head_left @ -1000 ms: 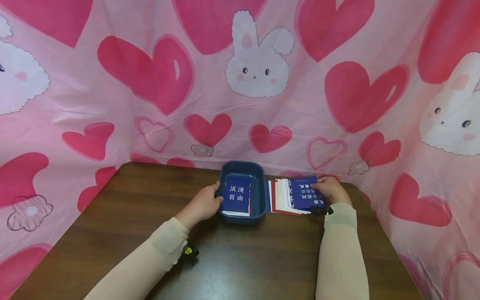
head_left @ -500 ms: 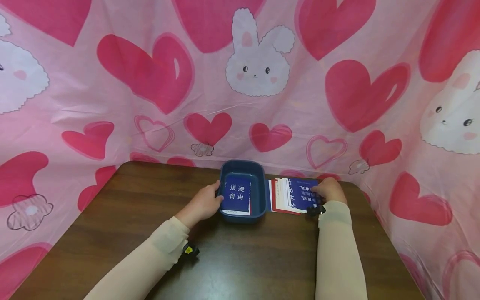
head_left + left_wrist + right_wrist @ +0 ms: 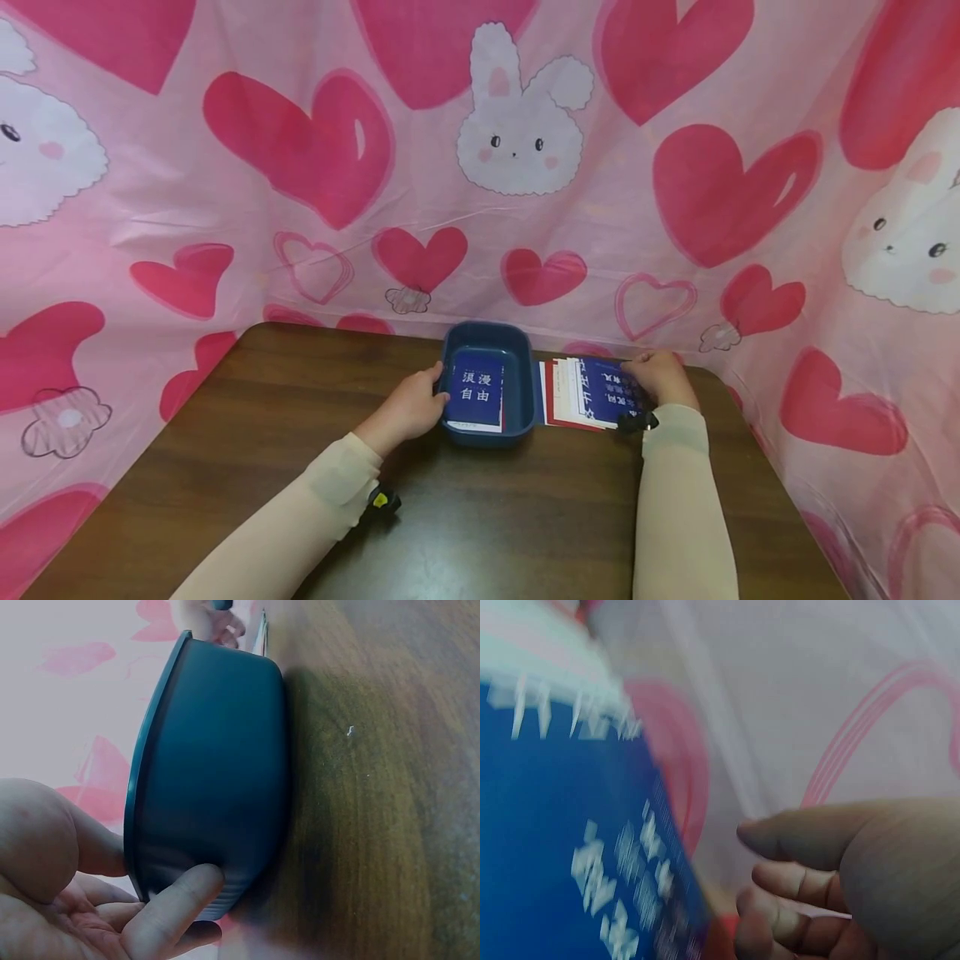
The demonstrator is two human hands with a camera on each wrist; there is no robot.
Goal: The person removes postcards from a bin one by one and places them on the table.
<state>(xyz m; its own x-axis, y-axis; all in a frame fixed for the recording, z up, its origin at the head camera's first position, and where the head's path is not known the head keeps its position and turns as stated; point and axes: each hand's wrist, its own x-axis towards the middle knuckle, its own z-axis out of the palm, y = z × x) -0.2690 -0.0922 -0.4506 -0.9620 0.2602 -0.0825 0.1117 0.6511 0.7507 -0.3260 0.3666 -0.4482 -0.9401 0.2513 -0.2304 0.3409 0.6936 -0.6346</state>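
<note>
A dark blue plastic tub stands at the table's far middle, with a blue card printed in white characters lying in it. My left hand grips the tub's left wall; in the left wrist view the thumb lies on the rim and the fingers curl under the tub. Right of the tub lies a fanned stack of red, white and blue cards. My right hand curls its fingers round the right edge of the top blue card, which is blurred in the right wrist view.
The brown wooden table has bare room in front and to the left. A pink sheet with hearts and rabbits hangs close behind the tub and round both sides. The table's right corner lies just beyond the cards.
The top blue card, slightly raised and turned a second ago, now lies flatter on the stack under my right hand. My left hand has stayed on the tub.
</note>
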